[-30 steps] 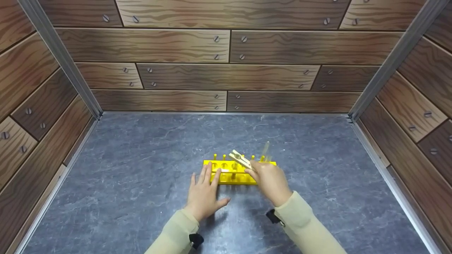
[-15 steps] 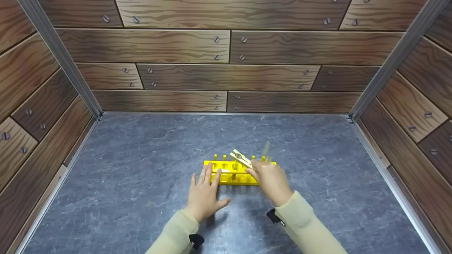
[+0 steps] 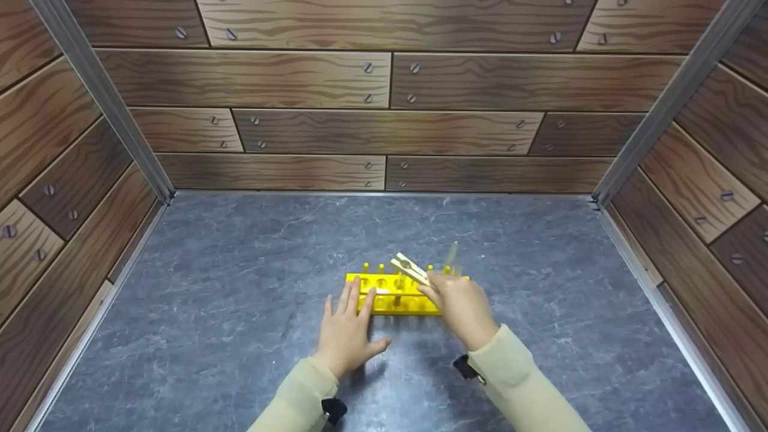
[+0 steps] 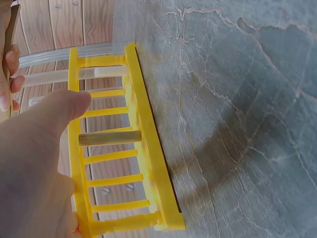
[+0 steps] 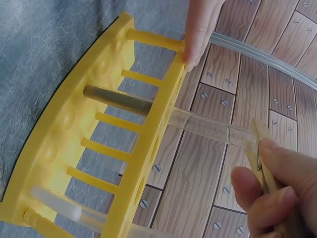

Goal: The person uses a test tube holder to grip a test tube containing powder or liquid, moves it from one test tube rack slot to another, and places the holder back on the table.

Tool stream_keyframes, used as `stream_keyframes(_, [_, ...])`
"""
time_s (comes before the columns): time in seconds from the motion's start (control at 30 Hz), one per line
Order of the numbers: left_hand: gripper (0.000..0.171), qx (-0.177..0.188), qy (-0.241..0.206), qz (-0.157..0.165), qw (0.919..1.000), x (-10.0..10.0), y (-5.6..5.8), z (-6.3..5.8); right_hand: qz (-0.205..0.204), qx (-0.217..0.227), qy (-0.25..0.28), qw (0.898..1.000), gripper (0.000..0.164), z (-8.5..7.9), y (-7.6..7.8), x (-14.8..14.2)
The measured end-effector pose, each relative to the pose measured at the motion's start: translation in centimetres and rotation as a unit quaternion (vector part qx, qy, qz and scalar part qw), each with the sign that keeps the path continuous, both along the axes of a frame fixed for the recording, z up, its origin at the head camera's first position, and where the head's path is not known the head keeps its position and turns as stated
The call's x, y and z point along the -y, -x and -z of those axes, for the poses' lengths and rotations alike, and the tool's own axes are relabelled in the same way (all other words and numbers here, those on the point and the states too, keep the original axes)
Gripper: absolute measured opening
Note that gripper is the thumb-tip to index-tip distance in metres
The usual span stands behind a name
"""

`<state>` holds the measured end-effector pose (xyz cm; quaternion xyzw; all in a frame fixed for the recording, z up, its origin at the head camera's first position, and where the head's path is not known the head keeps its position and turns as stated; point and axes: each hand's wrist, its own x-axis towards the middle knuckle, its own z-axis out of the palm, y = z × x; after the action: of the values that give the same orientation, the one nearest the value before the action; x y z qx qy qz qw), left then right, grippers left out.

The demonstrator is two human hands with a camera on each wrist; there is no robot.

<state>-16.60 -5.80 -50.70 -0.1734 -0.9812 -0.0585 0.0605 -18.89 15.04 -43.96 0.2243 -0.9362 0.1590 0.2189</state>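
A yellow test tube rack point(image 3: 408, 309) stands upright on the floor panel. My left hand point(image 3: 345, 333) rests on its left part, fingers straight and spread, thumb out to the side. My right hand point(image 3: 462, 309) grips a wooden test tube clamp point(image 3: 410, 270) above the rack. In the right wrist view, the front end of this clamp point(image 5: 257, 144) meets the top of a glass tube point(image 5: 203, 126) standing in a middle hole. Brownish contents point(image 5: 119, 101) fill that tube's lower part. A second tube, with white contents point(image 5: 57, 203), stands in an end hole.
Thin yellow pegs point(image 3: 366, 267) rise along the rack's back edge. Around it lies a grey marble-patterned surface point(image 3: 240, 270). Wood-print walls point(image 3: 384, 132) with metal edge strips enclose the back and both sides.
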Motion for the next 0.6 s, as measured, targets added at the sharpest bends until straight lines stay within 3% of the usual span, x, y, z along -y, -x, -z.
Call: stream_keyframes(0.6, [0.093, 0.020, 0.010, -0.004, 0.9997, -0.06, -0.09, -0.18, 0.001, 0.001, 0.000, 1.000, 0.021, -0.30, -0.11, -0.23])
